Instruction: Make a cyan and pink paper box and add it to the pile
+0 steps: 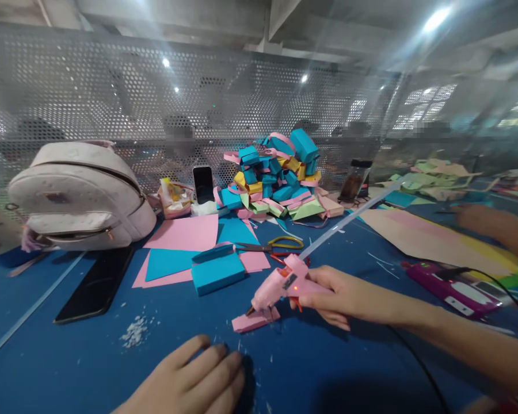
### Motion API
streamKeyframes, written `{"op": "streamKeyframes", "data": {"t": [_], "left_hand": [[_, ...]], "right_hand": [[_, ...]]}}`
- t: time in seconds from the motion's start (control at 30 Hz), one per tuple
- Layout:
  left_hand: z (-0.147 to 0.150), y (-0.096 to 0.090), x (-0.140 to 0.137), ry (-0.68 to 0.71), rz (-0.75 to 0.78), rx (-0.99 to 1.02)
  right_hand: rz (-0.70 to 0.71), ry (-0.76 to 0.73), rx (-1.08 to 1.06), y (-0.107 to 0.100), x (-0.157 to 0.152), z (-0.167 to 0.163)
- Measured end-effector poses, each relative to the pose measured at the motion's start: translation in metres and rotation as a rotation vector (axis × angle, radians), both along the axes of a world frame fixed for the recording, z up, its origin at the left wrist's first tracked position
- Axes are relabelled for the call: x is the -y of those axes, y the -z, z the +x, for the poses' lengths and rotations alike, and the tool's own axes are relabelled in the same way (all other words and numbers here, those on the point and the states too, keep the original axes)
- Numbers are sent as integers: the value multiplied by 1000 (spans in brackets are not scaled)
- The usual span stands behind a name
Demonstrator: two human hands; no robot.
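My right hand [345, 296] is wrapped round the handle of a pink hot glue gun [280, 282], whose small light glows orange-red. A long clear glue stick [345, 221] sticks out of its back end. The nozzle points down at a small folded pink paper strip [250, 322] on the table and seems to touch it. Nearer to me, my left hand [194, 379] rests with loosely bent fingers, apart from the strip and holding nothing I can see. A blue folded paper box [218, 270] lies beyond the gun's tip.
Scissors [271, 247] and pink and blue sheets [181, 233] lie behind the box. Farther back rises a heap of paper pieces [280, 178]. A white backpack [82, 195] and a black phone [95, 284] are at left. Another person's hand [487, 224] works at right, beyond a purple power strip [449, 290].
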State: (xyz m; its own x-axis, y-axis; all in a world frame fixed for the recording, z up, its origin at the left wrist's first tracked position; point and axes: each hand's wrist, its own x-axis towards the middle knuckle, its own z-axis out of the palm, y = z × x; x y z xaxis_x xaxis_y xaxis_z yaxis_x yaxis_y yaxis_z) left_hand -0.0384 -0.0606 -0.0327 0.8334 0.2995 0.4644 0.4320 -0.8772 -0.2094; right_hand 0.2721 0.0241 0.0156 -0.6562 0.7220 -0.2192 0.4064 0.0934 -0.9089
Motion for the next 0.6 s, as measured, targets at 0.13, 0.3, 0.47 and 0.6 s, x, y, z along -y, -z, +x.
{"op": "streamKeyframes", "data": {"t": [0.13, 0.3, 0.47, 0.6], "left_hand": [[-5, 11, -9, 33, 84, 15], [-13, 16, -6, -14, 43, 84], [-13, 8, -6, -107, -63, -38], [-13, 10, -6, -219, -151, -88]], "right_hand": [[19, -39, 109, -2, 2, -15], [54, -66, 196, -4, 2, -33], [87, -87, 263, -7, 0, -45], [75, -116, 277, -11, -2, -48]]}}
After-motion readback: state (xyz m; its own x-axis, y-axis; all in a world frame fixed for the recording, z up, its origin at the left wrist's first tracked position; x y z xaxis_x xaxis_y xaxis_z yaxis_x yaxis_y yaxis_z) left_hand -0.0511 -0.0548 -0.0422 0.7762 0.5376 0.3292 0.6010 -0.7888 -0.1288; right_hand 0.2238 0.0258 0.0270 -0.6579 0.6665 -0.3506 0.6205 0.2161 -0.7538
